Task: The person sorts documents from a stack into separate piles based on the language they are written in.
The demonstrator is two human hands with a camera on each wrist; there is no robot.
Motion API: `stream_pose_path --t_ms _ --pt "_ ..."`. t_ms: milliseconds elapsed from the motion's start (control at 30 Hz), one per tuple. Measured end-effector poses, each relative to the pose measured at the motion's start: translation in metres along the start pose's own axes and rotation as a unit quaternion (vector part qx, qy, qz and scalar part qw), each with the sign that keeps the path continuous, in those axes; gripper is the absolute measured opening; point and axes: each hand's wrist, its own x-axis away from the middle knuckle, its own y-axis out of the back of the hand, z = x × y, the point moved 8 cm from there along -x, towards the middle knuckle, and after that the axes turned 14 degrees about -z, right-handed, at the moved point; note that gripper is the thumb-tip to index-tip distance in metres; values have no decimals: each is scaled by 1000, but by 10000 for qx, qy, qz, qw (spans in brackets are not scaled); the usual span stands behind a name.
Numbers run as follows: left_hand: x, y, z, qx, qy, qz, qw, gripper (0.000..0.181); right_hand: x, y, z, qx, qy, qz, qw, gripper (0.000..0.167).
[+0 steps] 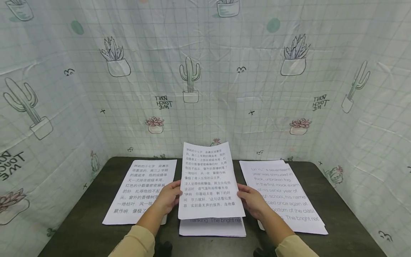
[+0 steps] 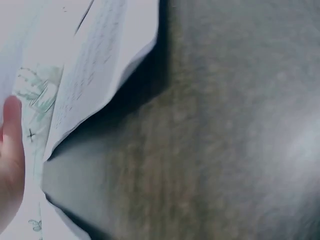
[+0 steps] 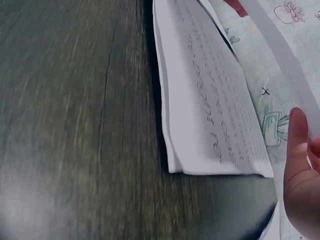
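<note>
A printed sheet (image 1: 208, 182) with Chinese text is held up in the head view, its top corners curling. The left hand (image 1: 170, 196) pinches its left edge and the right hand (image 1: 252, 200) pinches its right edge. Below and behind it lies a stack of pages (image 1: 213, 230) with English print, mostly covered. In the left wrist view the left hand (image 2: 11, 160) shows its thumb against the paper. The right wrist view shows the right hand (image 3: 302, 180) with its thumb on the raised sheet (image 3: 290, 65), above the English stack (image 3: 200, 115).
Chinese-text pages (image 1: 141, 189) lie on the dark table (image 1: 83, 228) at the left, partly behind the left arm. English-text pages (image 1: 289, 200) lie at the right, partly behind the right arm. A cactus-print curtain (image 1: 218, 85) surrounds the table's back and sides.
</note>
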Motion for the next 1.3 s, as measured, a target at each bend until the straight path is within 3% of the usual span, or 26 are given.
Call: stream_pose_path --t_ms 200,400,767,1300 --pt "-3 15 -6 452 58 337 9984 55 3 -14 6 -92 8 152 9998 48" --pt "-2 43 -11 544 -15 544 9970 55 7 -41 16 -278 107 488 9984 49" --pt "-3 96 -11 728 112 226 9970 55 16 -92 30 -258 105 913 9954 55" --pt "-1 143 -16 631 158 23 9979 56 30 -137 40 -259 132 1363 9902 60"
